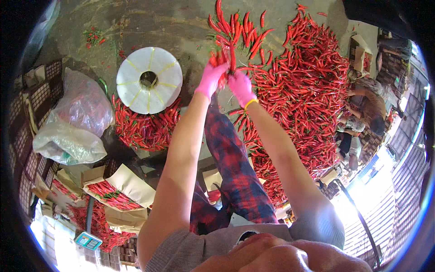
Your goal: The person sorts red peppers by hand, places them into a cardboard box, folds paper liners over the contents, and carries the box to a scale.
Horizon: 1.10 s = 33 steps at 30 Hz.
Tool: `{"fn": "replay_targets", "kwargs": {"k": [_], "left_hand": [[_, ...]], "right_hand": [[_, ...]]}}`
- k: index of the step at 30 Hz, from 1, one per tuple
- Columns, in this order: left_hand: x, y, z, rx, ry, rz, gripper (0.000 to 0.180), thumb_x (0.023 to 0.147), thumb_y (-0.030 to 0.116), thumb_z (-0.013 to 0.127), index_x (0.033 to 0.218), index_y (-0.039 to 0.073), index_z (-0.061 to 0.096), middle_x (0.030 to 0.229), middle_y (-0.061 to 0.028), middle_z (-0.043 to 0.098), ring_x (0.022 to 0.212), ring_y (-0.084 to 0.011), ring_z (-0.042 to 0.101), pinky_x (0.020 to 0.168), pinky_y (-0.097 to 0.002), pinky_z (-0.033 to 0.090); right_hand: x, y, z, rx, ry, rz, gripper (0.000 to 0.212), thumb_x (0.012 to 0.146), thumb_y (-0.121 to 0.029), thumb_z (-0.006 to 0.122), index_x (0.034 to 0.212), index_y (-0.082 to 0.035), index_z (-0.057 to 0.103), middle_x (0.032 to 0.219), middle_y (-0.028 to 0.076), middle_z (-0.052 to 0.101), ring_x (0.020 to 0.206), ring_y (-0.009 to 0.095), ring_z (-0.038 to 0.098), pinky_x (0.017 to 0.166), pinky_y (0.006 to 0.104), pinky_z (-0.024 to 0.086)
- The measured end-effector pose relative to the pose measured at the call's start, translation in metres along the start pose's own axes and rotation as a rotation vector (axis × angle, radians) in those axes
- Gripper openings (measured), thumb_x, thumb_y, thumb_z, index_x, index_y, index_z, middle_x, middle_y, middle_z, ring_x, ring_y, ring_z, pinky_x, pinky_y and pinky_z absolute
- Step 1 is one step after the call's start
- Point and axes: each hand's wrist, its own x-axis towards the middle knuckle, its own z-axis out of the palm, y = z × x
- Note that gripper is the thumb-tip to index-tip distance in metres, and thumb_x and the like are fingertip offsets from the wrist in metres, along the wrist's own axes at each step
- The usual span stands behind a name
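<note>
My left hand (pixel 211 78), in a pink glove, is closed around a bunch of red chili peppers (pixel 219 60) whose tips stick out past the fingers. Close beside it on the right is my right hand (pixel 241 87), also in a pink glove, with a yellow band at the wrist. Its fingers are curled in at the lower end of a long red chili pepper (pixel 233 56), and seem to pinch it. Just beyond both hands, loose chili peppers (pixel 249 34) lie spread on the grey floor. A large heap of red chili peppers (pixel 303 95) covers the floor to the right.
A round white disc (pixel 131 68) with yellow straps and a central hole stands left, beside more chilies (pixel 145 127). Farther left are a clear plastic bag (pixel 74 113) and crates (pixel 54 75). Chili-filled boxes (pixel 131 183) and a scale display (pixel 88 241) are lower left. Other people (pixel 371 106) work at right.
</note>
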Motion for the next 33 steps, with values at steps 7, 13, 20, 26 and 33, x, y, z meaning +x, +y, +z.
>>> {"fn": "replay_targets", "kwargs": {"k": [7,13,20,26,33], "left_hand": [[0.011,0.010,0.046,0.562,0.140,-0.142,0.097,0.088,0.027,0.067,0.154,0.001,0.001,0.159,-0.0255,0.013,0.146,-0.0367,0.021,0.121,-0.0460,0.016],[-0.158,-0.094,-0.118,0.446,0.100,-0.227,0.068,0.084,0.024,0.067,0.142,-0.003,0.043,0.138,-0.0180,0.054,0.121,-0.0243,0.056,0.103,-0.0332,0.043],[-0.452,-0.054,-0.305,-0.117,0.820,-0.042,0.050,0.096,0.018,0.057,0.141,-0.001,0.045,0.133,-0.0115,0.057,0.120,-0.0222,0.054,0.101,-0.0335,0.043],[-0.630,-0.085,-0.438,-0.385,1.263,0.431,0.042,0.097,0.015,0.058,0.135,-0.003,0.052,0.126,-0.0105,0.062,0.112,-0.0180,0.059,0.100,-0.0275,0.044],[-0.716,-0.152,-0.494,-0.747,1.526,0.647,0.038,0.097,0.010,0.057,0.132,-0.004,0.054,0.121,-0.0108,0.063,0.111,-0.0173,0.060,0.097,-0.0277,0.047]], "right_hand": [[0.116,0.085,-0.080,0.046,0.133,0.144,0.086,0.080,-0.044,0.070,0.146,0.000,0.037,0.142,0.023,0.049,0.131,0.035,0.048,0.107,0.0428,0.040],[0.046,0.252,-0.073,-0.997,-0.236,-0.353,0.041,0.100,-0.024,0.045,0.136,-0.004,0.050,0.117,0.017,0.065,0.109,0.031,0.060,0.091,0.0446,0.048],[-0.073,0.115,0.110,-1.427,-0.738,-1.160,0.038,0.087,-0.015,0.064,0.125,-0.013,0.063,0.124,0.004,0.062,0.120,0.022,0.055,0.093,0.0328,0.047],[-0.249,-0.164,0.300,-1.049,-0.723,-1.312,0.035,0.094,-0.017,0.056,0.124,0.000,0.057,0.133,0.011,0.058,0.121,0.025,0.055,0.103,0.0354,0.044],[-0.503,-0.375,0.496,-0.223,-0.766,-1.815,0.031,0.084,-0.011,0.065,0.115,-0.007,0.066,0.098,0.014,0.067,0.089,0.034,0.063,0.079,0.0429,0.050]]}}
